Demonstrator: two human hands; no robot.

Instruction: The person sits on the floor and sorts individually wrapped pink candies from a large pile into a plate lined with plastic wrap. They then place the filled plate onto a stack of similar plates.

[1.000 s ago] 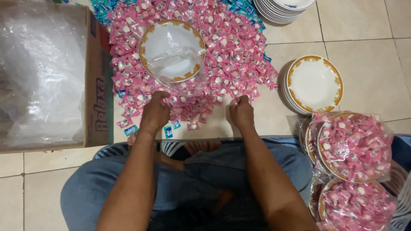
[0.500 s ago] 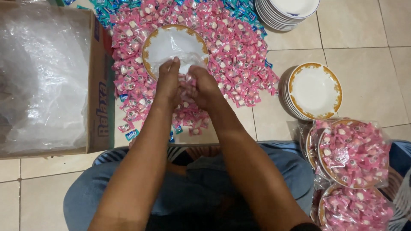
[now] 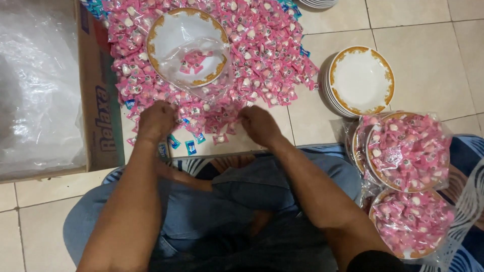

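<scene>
Seated cross-legged on a tiled floor (image 3: 428, 75), head view looking down.

Left hand (image 3: 157, 120), center-left of the frame, rests knuckles-up on the near edge of the pile of pink wrapped candies (image 3: 262, 55); fingers curled under and hidden, so whether the grip has closed on any candies cannot be told. Right hand (image 3: 259, 125), at center, same posture on the same edge; its grip likewise cannot be read.

Upper center: a gold-rimmed plate (image 3: 174, 35) sits inside a clear plastic bag (image 3: 214, 83), ringed by the pile, with only a few candies on it. A few blue wrapped candies (image 3: 190, 146) lie among the pink ones near the left hand.

Right of center: a stack of empty gold-rimmed plates (image 3: 360, 80). Lower right: 2 bagged plates already heaped with candies (image 3: 408, 151).
Left edge: a cardboard box (image 3: 98, 100) lined with plastic sheeting.

Risks, as judged:
- Blue pieces lie right at the fingertips; a blind scoop could carry them in with the pink.
- The bag mouth looks slack and crumpled; candies dropped there may slide off the plate rim back into the pile.
- A heaped handful will likely shed pieces over the floor toward the knees.
- The filled plates sit close to the right elbow; a wide swing could nudge them.
</scene>
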